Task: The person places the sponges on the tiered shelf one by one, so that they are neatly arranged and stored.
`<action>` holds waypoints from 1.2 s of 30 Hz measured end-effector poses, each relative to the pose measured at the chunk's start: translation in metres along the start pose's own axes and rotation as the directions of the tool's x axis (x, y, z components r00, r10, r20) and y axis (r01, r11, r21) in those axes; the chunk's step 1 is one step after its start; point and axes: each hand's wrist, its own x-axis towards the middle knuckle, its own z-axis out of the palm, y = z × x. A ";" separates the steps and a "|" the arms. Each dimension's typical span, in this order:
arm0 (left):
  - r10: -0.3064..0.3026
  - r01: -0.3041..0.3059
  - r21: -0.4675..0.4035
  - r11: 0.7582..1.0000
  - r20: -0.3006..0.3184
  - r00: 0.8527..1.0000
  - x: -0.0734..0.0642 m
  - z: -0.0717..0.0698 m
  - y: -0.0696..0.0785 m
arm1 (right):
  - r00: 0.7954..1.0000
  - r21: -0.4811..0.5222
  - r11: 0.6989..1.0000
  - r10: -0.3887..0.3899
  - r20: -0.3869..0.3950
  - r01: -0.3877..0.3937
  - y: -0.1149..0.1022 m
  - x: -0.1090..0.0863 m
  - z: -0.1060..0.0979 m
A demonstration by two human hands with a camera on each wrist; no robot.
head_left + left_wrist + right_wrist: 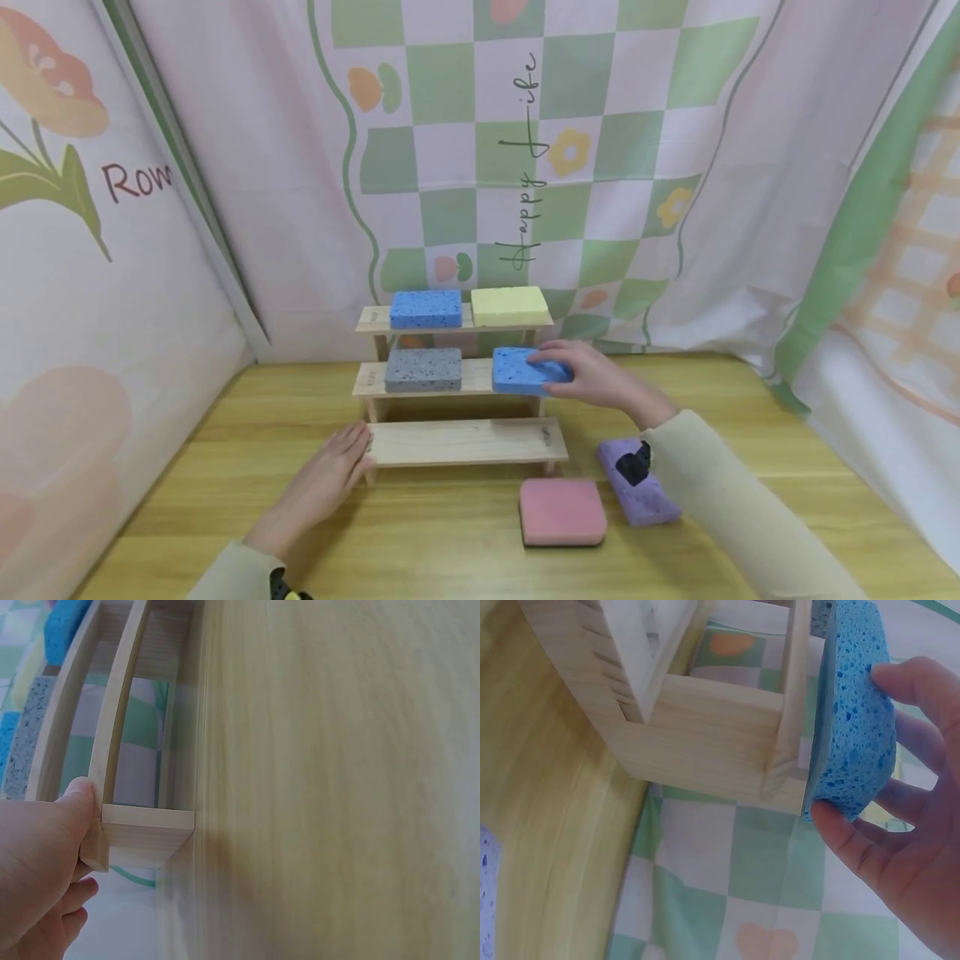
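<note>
A three-tier wooden rack (465,442) stands on the table. My left hand (330,479) grips the left end of its lowest step; in the left wrist view the thumb lies on one face of the board and the fingers (75,907) curl behind it. At the right end of the middle step my right hand (596,375) holds a blue sponge (517,371) by its edges, as the right wrist view also shows with the pitted sponge (855,712). A grey sponge (423,369) lies on the same step, to the left. On the top step are another blue sponge (426,309) and a pale yellow sponge (510,306).
In front of the rack's right end, a pink sponge (562,511) with a dark underside lies on the wood-grain table (420,542). A purple sponge (652,496) lies beside it, partly under the right forearm. Printed curtains (285,183) hang behind and at both sides.
</note>
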 end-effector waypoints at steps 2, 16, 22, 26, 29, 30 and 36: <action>-0.001 0.001 -0.005 1.000 0.003 1.000 0.000 0.000 0.000 | 1.000 -0.006 1.000 0.003 0.006 -0.003 0.000 0.003 0.002; -0.002 0.002 -0.005 1.000 0.014 1.000 0.001 -0.001 0.001 | 0.999 -0.019 1.000 0.013 0.044 -0.012 -0.006 0.018 0.014; 0.001 -0.001 -0.005 1.000 0.005 1.000 0.001 -0.001 0.000 | 0.998 -0.035 0.999 0.026 0.050 -0.025 -0.009 0.021 0.017; 0.002 -0.002 -0.018 1.000 0.007 1.000 0.001 -0.001 0.000 | 0.999 -0.037 0.999 0.023 0.046 -0.021 -0.011 0.023 0.018; 0.008 -0.008 -0.015 1.000 0.001 1.000 0.001 0.000 -0.001 | 0.999 -0.033 0.999 0.024 0.045 -0.022 -0.011 0.025 0.019; 0.011 -0.011 -0.014 1.000 0.002 1.000 0.001 0.000 -0.002 | 0.999 -0.030 0.999 0.025 0.045 -0.023 -0.011 0.025 0.019; 0.009 -0.009 -0.012 1.000 0.008 1.000 0.001 0.001 -0.002 | 0.998 -0.025 0.999 0.032 0.052 -0.030 -0.009 0.027 0.020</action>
